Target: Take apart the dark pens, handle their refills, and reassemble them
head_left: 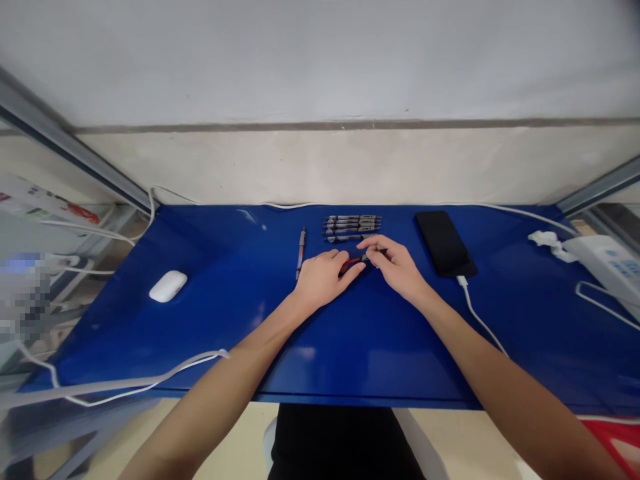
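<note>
Earbud case sits at the left of the frame. Nearer the centre lies a lone pen, then the left hand, grasping a red-marked pen at mid-frame; the pen row lies just above. The right hand pinches that pen's other end. Right of centre rests a phone, cable attached.

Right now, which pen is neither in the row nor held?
The lone pen left of the row of pens, lying roughly crosswise to those.
</note>
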The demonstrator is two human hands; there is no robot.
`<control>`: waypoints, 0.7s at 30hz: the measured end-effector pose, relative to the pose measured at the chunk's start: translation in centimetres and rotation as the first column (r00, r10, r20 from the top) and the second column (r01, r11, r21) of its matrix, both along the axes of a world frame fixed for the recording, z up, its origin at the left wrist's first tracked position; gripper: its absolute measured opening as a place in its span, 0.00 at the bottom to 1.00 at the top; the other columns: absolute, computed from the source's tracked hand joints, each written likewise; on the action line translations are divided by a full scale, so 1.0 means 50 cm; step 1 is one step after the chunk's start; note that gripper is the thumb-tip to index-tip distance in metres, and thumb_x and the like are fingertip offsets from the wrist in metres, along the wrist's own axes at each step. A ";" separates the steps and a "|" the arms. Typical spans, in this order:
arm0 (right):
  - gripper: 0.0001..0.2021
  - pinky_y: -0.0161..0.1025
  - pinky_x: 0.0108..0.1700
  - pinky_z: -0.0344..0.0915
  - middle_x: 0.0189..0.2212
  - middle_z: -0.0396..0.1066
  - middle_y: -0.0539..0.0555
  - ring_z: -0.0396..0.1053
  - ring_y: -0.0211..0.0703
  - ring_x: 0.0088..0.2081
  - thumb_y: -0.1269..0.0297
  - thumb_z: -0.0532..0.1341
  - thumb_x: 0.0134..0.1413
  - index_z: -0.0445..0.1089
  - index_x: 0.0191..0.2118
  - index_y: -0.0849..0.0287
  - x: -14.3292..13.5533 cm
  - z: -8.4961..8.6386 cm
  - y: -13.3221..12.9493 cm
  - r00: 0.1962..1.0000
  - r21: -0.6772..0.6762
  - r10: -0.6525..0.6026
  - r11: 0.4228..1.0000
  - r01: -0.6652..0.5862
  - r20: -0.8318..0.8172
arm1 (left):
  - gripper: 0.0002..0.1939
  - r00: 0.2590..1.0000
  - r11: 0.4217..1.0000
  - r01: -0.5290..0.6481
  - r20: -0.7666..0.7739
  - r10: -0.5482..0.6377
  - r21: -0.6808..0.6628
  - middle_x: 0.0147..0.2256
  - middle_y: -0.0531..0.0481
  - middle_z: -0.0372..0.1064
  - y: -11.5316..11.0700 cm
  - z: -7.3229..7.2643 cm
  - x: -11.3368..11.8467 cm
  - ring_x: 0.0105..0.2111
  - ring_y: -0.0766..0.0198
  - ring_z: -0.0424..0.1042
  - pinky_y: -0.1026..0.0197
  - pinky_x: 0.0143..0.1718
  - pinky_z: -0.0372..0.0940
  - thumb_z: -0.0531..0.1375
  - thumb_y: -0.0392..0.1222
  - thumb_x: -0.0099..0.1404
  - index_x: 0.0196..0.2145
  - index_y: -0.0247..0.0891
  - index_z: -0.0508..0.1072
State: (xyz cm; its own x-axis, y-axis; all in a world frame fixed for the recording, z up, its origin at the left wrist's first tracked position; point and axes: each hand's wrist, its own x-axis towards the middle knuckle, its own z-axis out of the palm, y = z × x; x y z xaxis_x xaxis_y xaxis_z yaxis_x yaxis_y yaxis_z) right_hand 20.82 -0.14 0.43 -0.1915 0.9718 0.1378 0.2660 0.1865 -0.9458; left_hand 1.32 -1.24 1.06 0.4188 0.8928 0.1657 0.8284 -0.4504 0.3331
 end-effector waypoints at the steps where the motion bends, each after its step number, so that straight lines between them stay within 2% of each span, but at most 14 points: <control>1: 0.09 0.39 0.35 0.61 0.27 0.66 0.48 0.64 0.39 0.30 0.66 0.57 0.61 0.74 0.42 0.55 -0.001 0.001 -0.001 1.000 0.003 -0.006 1.000 0.006 -0.004 | 0.27 1.000 1.000 -0.015 0.008 0.015 -0.001 0.32 0.48 0.74 0.000 0.000 0.000 0.32 0.60 0.73 0.61 0.30 0.58 0.47 0.62 0.75 0.33 0.40 0.73; 7: 0.10 0.39 0.31 0.57 0.23 0.64 0.48 0.60 0.39 0.26 0.65 0.57 0.61 0.77 0.38 0.56 0.001 0.008 -0.002 0.995 0.012 -0.097 0.995 0.097 -0.003 | 0.35 0.995 0.995 -0.093 0.022 0.094 -0.039 0.26 0.47 0.74 0.001 -0.001 -0.003 0.27 0.59 0.72 0.61 0.27 0.54 0.44 0.67 0.73 0.25 0.40 0.73; 16: 0.11 0.39 0.28 0.54 0.21 0.64 0.48 0.59 0.38 0.24 0.68 0.57 0.58 0.78 0.33 0.56 0.004 0.000 0.003 0.983 -0.014 -0.178 0.984 0.178 -0.040 | 0.37 0.993 0.993 -0.116 0.014 0.117 -0.036 0.24 0.47 0.73 0.001 -0.001 -0.001 0.26 0.60 0.72 0.60 0.24 0.48 0.44 0.71 0.71 0.22 0.39 0.72; 21: 0.11 0.39 0.29 0.55 0.26 0.70 0.49 0.60 0.36 0.24 0.69 0.57 0.56 0.78 0.31 0.57 0.006 0.003 0.003 0.980 -0.022 -0.192 0.981 0.191 -0.057 | 0.40 0.992 0.991 -0.123 0.021 0.124 -0.052 0.21 0.46 0.71 0.002 -0.002 0.000 0.24 0.61 0.69 0.60 0.24 0.44 0.44 0.74 0.68 0.19 0.38 0.69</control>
State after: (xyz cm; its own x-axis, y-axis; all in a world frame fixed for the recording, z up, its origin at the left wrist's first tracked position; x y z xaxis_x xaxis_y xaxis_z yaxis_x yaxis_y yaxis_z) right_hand 21.11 0.00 0.58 0.0066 0.9919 0.1269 0.2394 0.1216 -0.9633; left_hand 1.34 -1.15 0.97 0.3014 0.9449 0.1276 0.8680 -0.3273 0.3733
